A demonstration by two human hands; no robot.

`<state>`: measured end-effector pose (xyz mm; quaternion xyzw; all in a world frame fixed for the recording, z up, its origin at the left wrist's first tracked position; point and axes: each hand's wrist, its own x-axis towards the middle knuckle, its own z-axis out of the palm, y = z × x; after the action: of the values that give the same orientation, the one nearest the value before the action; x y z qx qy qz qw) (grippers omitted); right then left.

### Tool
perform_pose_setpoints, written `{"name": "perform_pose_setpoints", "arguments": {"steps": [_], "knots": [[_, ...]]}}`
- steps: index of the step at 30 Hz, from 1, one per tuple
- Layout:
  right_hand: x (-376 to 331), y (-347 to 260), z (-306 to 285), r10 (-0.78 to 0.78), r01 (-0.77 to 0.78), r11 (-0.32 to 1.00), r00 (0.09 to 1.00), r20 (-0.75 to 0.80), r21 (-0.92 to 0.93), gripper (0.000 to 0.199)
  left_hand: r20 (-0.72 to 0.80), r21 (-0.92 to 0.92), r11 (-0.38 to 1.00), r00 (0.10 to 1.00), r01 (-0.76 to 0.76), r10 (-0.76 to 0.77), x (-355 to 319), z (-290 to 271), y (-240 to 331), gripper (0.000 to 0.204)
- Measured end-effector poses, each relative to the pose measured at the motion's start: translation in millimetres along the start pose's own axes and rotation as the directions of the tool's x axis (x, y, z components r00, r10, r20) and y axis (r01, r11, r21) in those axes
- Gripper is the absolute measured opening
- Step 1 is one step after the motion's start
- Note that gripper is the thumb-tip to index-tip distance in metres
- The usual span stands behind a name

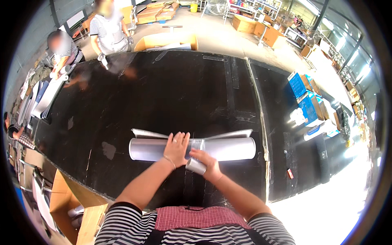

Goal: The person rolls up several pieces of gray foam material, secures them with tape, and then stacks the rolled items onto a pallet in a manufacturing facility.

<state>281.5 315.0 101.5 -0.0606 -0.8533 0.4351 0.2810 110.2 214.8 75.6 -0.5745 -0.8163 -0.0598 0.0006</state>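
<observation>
A rolled-up silvery-white sheet [230, 148] lies crosswise on the black table [171, 98] in front of me. Its loose edge stands up along the far side. My left hand [176, 149] rests flat on the middle of the roll, fingers stretched forward and holding nothing. Just right of it, my right hand [209, 166] is wrapped round a roll of clear packing tape [195, 166] at the near side of the sheet. A shiny strip of tape [199, 144] lies across the sheet between my hands.
Blue-and-white cartons [311, 108] stand on the table's right part, beyond a pale seam [261, 118]. A small red object [290, 173] lies nearer. Two people work at the far left beside stacked sheets [49, 98]. An open cardboard box [67, 204] stands at lower left.
</observation>
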Motion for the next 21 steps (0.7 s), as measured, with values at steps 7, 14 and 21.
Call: {"name": "perform_pose_setpoints", "arguments": {"steps": [7, 14, 21], "knots": [[47, 92, 12, 0.227, -0.221, 0.972, 0.971, -0.08, 0.074, 0.038, -0.259, -0.097, 0.989, 0.962, -0.112, 0.084, 81, -24, -43, 0.072], [144, 98, -7, 0.28, -0.277, 0.96, 0.95, -0.142, 0.041, 0.032, -0.085, 0.13, 0.992, 0.996, 0.007, 0.004, 81, -6, -31, 0.106], [116, 130, 16, 0.109, -0.116, 0.991, 0.989, -0.102, -0.068, 0.038, 0.106, -0.04, 0.998, 0.993, -0.051, 0.055, 146, -30, -62, 0.097]]}}
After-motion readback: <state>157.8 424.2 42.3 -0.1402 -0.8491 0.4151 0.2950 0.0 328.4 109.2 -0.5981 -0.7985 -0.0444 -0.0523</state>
